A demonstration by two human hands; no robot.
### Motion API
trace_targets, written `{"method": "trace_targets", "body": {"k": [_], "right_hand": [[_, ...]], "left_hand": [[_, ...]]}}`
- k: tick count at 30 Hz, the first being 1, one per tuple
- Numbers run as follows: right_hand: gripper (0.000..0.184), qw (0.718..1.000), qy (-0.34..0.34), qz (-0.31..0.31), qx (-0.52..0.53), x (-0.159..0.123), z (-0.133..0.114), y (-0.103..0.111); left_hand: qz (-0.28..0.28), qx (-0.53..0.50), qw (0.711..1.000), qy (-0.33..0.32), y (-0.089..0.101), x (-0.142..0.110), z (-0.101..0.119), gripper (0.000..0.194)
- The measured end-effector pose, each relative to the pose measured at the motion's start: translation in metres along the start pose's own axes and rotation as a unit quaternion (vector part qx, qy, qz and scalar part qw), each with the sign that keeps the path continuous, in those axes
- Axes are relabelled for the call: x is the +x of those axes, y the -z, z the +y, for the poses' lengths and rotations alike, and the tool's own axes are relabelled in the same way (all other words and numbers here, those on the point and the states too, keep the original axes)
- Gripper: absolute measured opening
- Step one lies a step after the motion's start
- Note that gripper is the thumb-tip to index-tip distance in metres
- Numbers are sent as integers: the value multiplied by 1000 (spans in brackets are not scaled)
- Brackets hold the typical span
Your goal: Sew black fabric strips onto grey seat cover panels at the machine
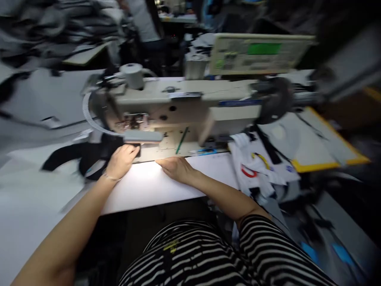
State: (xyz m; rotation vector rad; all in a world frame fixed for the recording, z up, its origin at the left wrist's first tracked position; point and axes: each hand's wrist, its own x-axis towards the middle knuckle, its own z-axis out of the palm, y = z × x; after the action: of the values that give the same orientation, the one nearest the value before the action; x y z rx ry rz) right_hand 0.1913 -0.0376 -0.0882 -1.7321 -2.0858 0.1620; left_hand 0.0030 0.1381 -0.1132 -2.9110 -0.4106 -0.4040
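My left hand [122, 161] is closed on a piece of black fabric [102, 153], just below the sewing machine's [181, 93] needle area. The fabric trails off to the left in curved strips. To the right, my right hand [177, 169] rests at the front edge of the machine bed [169, 143], its fingers stretched toward the left hand and nothing visible in them. A grey lamp [143, 136] on a ribbed flexible neck lights the spot between both hands. Motion blur hides the fine detail of the fingertips.
On the bed lie a green stick-like tool [181, 140] and blue-handled snips [206, 151]. White cloth pieces [250, 159] with red and yellow marks are heaped at right, beside a yellow-edged board [315, 139]. A control panel [262, 54] stands behind; stacked grey fabric [74, 28] fills the back left.
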Motion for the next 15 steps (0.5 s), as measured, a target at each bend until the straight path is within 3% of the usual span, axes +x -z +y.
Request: {"method": "trace_targets", "body": {"k": [2, 4, 7, 9, 10, 12, 15], "right_hand": [[29, 990, -78, 112, -29, -50, 24, 36], [32, 955, -184, 214, -88, -105, 53, 74], [29, 842, -424, 271, -196, -187, 93, 121], [26, 770, -549, 227, -233, -229, 115, 139], [25, 751, -582, 197, -240, -245, 124, 143], [24, 749, -608, 127, -231, -265, 137, 143], [25, 758, -607, 48, -235, -271, 145, 136]], "left_hand": [[18, 32, 999, -21, 0, -4, 4, 43], [46, 28, 997, -55, 1, -7, 5, 58], [77, -4, 994, -73, 3, -8, 7, 70], [95, -13, 992, -78, 4, -8, 9, 72], [108, -12, 991, -77, 4, -8, 11, 73], [136, -3, 988, -71, 3, -7, 12, 73], [171, -5, 982, -80, 0, -7, 13, 68]]}}
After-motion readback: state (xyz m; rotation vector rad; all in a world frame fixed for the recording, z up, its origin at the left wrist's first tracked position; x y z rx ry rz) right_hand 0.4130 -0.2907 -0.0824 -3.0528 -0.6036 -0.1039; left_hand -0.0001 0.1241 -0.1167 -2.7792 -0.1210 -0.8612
